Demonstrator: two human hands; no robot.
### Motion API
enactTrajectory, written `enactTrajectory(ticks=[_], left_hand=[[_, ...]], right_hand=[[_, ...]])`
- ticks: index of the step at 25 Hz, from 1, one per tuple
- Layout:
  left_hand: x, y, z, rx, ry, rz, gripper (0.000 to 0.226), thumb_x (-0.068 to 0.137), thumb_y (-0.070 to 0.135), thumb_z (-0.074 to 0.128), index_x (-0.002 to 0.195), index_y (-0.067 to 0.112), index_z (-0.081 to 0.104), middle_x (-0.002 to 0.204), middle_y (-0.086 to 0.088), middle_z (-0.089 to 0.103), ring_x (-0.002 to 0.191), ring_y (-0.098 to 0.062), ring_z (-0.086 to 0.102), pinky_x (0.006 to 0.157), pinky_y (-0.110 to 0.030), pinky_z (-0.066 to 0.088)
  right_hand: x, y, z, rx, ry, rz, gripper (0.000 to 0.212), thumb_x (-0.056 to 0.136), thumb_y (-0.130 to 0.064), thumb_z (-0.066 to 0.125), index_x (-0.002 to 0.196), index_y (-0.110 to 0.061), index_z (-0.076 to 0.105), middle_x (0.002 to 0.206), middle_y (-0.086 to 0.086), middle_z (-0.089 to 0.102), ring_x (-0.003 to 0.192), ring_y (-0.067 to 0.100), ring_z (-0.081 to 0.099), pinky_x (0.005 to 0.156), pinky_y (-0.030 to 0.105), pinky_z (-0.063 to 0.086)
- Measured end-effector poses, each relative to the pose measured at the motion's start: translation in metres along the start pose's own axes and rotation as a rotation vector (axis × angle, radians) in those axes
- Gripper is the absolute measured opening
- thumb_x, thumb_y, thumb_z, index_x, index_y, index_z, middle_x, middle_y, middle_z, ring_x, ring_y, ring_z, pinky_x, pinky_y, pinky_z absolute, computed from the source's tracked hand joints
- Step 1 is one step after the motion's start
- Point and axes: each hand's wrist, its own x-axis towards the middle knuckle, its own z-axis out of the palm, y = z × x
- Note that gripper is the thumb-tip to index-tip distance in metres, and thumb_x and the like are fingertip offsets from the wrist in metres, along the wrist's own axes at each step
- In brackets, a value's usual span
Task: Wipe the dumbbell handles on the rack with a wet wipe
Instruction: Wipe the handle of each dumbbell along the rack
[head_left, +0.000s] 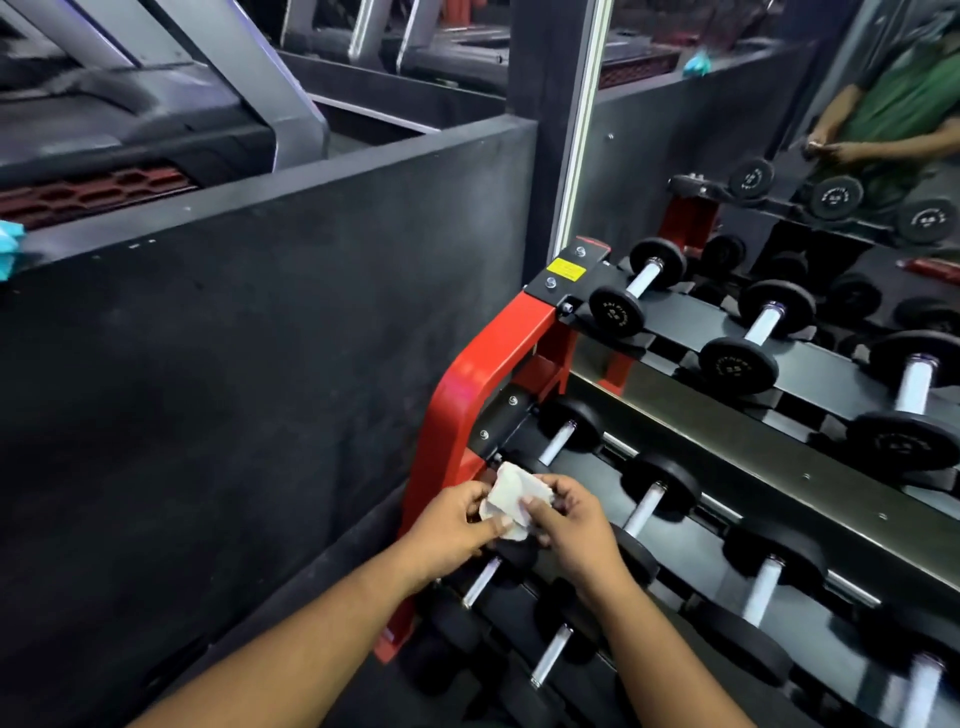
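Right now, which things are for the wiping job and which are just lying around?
For the job:
wipe, held by the left hand and right hand
dumbbells with shiny handles
red rack

Just lying around:
treadmill
blue cloth on the wall top
mirror

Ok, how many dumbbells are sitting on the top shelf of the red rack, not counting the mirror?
3: the left dumbbell by the red upright, the middle dumbbell, and the right dumbbell at the frame's edge. More may sit out of view.
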Motion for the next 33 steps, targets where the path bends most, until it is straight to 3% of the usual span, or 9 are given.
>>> enactTrajectory(ticks=[3,7,10,14,17,23,26,29,33], left_hand=[[-0.007,-0.02,-0.027,-0.021,0.088,-0.006,0.01,0.091,0.008,0.073,0.095,0.017,0.07,0.076,0.003,0.073,0.065,-0.008,0.063,0.064,-0.03,0.05],[-0.016,-0.041,-0.06,-0.026,0.178,0.015,0.002,0.088,0.021,0.075,0.086,0.021,0.074,0.086,0.002,0.077,0.076,-0.004,0.065,0.078,-0.033,0.051],[-0.021,-0.058,-0.078,0.019,0.173,-0.006,0.01,0.085,0.035,0.075,0.09,0.027,0.073,0.086,0.007,0.075,0.076,-0.003,0.065,0.078,-0.031,0.053],[-0.027,-0.078,-0.09,0.027,0.378,-0.083,0.009,0.088,0.029,0.077,0.091,0.03,0.068,0.08,0.01,0.07,0.065,0.003,0.06,0.068,-0.022,0.051],[-0.032,-0.075,-0.081,-0.094,0.249,-0.094,0.01,0.098,0.027,0.065,0.105,0.027,0.073,0.092,0.012,0.075,0.081,-0.003,0.068,0.072,-0.018,0.051],[-0.015,-0.066,-0.075,-0.47,0.11,-0.207,0.011,0.099,0.014,0.065,0.105,0.013,0.074,0.096,-0.004,0.079,0.089,-0.014,0.074,0.073,-0.021,0.055],[0.004,-0.073,-0.066,-0.474,0.125,-0.251,0.01,0.093,0.008,0.071,0.103,0.008,0.073,0.092,-0.006,0.078,0.083,-0.014,0.073,0.074,-0.023,0.057],[0.027,-0.086,-0.051,-0.42,0.126,-0.306,0.01,0.092,0.007,0.073,0.101,0.01,0.073,0.087,-0.004,0.076,0.079,-0.012,0.069,0.073,-0.023,0.055],[0.064,-0.123,-0.014,-0.272,0.156,-0.381,0.006,0.092,0.014,0.075,0.094,0.019,0.073,0.088,-0.002,0.074,0.076,-0.007,0.067,0.075,-0.029,0.055]], right_hand=[[-0.006,0.003,0.028,0.08,0.018,0.057,0.005,0.095,-0.003,0.062,0.098,-0.007,0.063,0.078,0.013,0.068,0.056,0.013,0.061,0.047,0.021,0.046],[-0.008,0.014,0.065,-0.042,0.029,0.109,0.009,0.094,-0.017,0.067,0.095,-0.008,0.066,0.083,0.013,0.07,0.07,0.022,0.064,0.059,0.033,0.052],[-0.011,0.016,0.091,-0.143,0.067,0.077,0.01,0.093,-0.018,0.069,0.095,-0.009,0.069,0.079,0.012,0.072,0.063,0.015,0.062,0.055,0.028,0.049],[-0.011,0.025,0.115,-0.397,0.259,-0.013,0.015,0.091,-0.025,0.068,0.078,-0.018,0.065,0.065,-0.004,0.064,0.058,0.006,0.053,0.056,0.029,0.044],[-0.01,0.029,0.131,-0.492,0.242,0.006,0.016,0.09,-0.03,0.067,0.076,-0.021,0.065,0.064,-0.003,0.064,0.056,0.005,0.051,0.056,0.03,0.042],[0.004,0.043,0.128,-0.234,0.072,0.136,0.023,0.097,-0.028,0.064,0.081,-0.014,0.073,0.074,0.009,0.07,0.07,0.014,0.059,0.069,0.034,0.046],[0.02,0.052,0.11,-0.177,0.076,0.182,0.006,0.095,-0.022,0.067,0.098,-0.019,0.072,0.091,0.003,0.076,0.082,0.018,0.07,0.073,0.032,0.054],[0.042,0.066,0.091,0.039,-0.003,0.294,0.02,0.098,-0.009,0.06,0.116,-0.017,0.064,0.102,0.008,0.076,0.088,0.022,0.072,0.074,0.034,0.058],[0.082,0.123,0.055,0.069,-0.062,0.397,0.018,0.099,-0.008,0.059,0.114,-0.008,0.067,0.103,0.018,0.074,0.087,0.026,0.07,0.075,0.037,0.055]])
